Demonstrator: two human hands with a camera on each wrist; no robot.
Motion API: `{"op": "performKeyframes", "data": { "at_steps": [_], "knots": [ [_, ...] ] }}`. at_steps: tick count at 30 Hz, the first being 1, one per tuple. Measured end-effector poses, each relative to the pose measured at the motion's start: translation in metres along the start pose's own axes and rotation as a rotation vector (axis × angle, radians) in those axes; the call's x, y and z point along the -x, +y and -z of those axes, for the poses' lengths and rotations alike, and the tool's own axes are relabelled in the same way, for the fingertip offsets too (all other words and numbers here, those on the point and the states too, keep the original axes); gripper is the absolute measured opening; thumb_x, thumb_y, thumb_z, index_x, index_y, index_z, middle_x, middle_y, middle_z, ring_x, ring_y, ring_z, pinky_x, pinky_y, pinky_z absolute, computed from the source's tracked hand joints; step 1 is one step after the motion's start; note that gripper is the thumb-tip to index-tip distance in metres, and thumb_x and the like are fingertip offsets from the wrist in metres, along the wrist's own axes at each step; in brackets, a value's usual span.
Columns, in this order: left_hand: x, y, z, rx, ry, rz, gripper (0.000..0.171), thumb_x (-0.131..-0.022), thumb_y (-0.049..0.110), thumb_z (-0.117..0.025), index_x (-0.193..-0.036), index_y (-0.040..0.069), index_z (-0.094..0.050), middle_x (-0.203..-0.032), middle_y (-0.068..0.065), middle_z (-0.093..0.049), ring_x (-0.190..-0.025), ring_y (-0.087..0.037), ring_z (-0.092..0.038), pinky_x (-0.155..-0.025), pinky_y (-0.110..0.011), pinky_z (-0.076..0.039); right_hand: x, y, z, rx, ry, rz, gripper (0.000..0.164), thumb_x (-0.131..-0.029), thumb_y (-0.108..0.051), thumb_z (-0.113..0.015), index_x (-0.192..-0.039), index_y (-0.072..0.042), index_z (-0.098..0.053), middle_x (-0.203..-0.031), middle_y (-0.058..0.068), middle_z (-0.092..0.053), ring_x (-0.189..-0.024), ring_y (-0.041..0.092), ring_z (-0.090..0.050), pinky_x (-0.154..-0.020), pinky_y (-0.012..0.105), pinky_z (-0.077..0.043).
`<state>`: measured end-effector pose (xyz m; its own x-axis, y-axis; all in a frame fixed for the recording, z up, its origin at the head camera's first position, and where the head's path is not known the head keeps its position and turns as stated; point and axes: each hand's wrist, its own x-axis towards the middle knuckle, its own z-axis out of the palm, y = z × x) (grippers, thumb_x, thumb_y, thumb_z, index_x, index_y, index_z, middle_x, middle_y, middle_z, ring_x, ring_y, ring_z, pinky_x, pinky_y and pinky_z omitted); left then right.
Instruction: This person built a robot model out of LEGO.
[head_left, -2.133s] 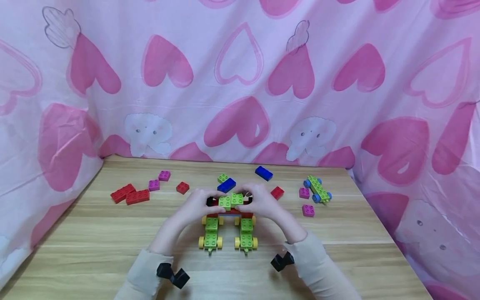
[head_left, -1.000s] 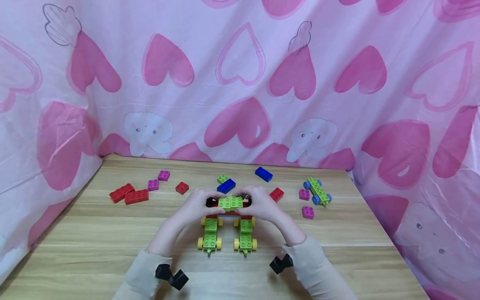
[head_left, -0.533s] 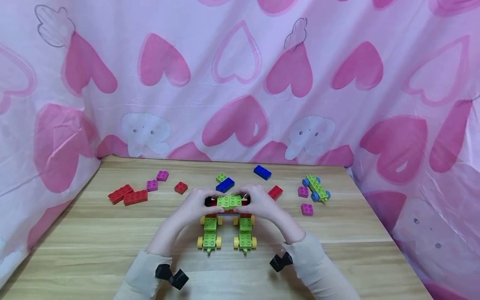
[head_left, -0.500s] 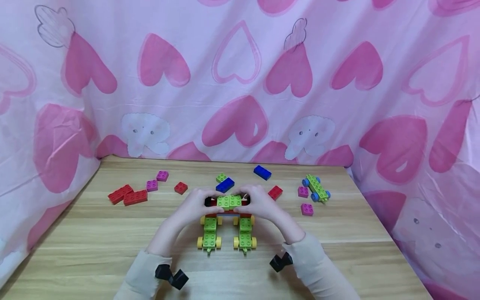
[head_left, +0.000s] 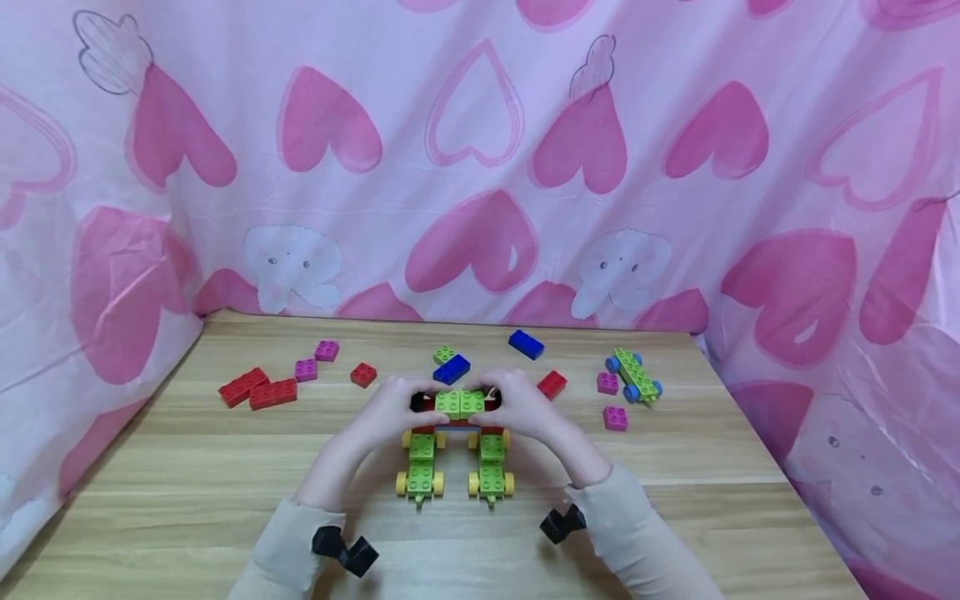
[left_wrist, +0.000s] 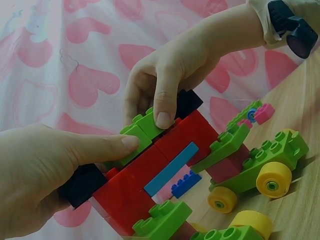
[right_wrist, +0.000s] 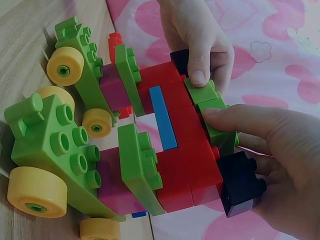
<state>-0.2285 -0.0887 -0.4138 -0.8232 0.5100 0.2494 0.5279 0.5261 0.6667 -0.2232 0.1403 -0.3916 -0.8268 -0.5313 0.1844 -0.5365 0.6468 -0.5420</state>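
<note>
left hand, at nine o'clock, and right hand, at three, pinch green bricks atop a wheeled build; a blue brick lies at twelve.

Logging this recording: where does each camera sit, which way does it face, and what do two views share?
Head: on the person's head, facing forward and down at the brick build, table and curtain; left hand, right hand and forearms show.
Left wrist: on that wrist, facing across the brick build; left hand near, right hand beyond.
Right wrist: on that wrist, facing across from the other side; right hand near, left hand beyond.
Shared: both wrist views show the light-blue strip.
</note>
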Motion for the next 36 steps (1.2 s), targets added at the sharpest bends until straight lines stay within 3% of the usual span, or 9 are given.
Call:
{"op": "performKeyframes", "data": {
  "at_steps": [15,23,36],
  "knots": [
    [0.0004,0.0003,-0.0001,-0.015,-0.006,0.011,0.039,-0.084,0.024,-0.078,-0.118,0.007,-0.07,-0.114,-0.01,-0.072,-0.109,-0.028,-0.065,-0.096,-0.047,-0.053,0.0021,0.0013,-0.004,0.005,0.033,0.019,0.033,-0.081,-0.014,-0.08,-0.112,-0.007,-0.072,-0.108,0.006,-0.073,-0.096,0.017,-0.066,-0.081,0.028,-0.056],
    [0.0004,0.0017,0.0006,-0.003,-0.015,0.033,0.039,-0.083,0.023,-0.078,-0.118,0.008,-0.07,-0.115,-0.01,-0.072,-0.11,-0.028,-0.065,-0.095,-0.046,-0.053,0.0027,0.0021,-0.0047,0.034,0.049,0.054,0.034,-0.08,-0.013,-0.079,-0.113,-0.007,-0.073,-0.108,0.008,-0.073,-0.092,0.016,-0.066,-0.074,0.019,-0.052],
    [0.0008,0.0001,-0.0013,-0.005,-0.001,0.003,0.038,-0.083,0.021,-0.079,-0.118,0.008,-0.07,-0.114,-0.008,-0.072,-0.108,-0.026,-0.066,-0.094,-0.044,-0.054,0.0021,0.0014,-0.0051,0.014,0.032,0.034,0.032,-0.08,-0.011,-0.079,-0.111,-0.007,-0.073,-0.108,0.007,-0.073,-0.09,0.014,-0.065,-0.073,0.019,-0.053]
  ]
}}
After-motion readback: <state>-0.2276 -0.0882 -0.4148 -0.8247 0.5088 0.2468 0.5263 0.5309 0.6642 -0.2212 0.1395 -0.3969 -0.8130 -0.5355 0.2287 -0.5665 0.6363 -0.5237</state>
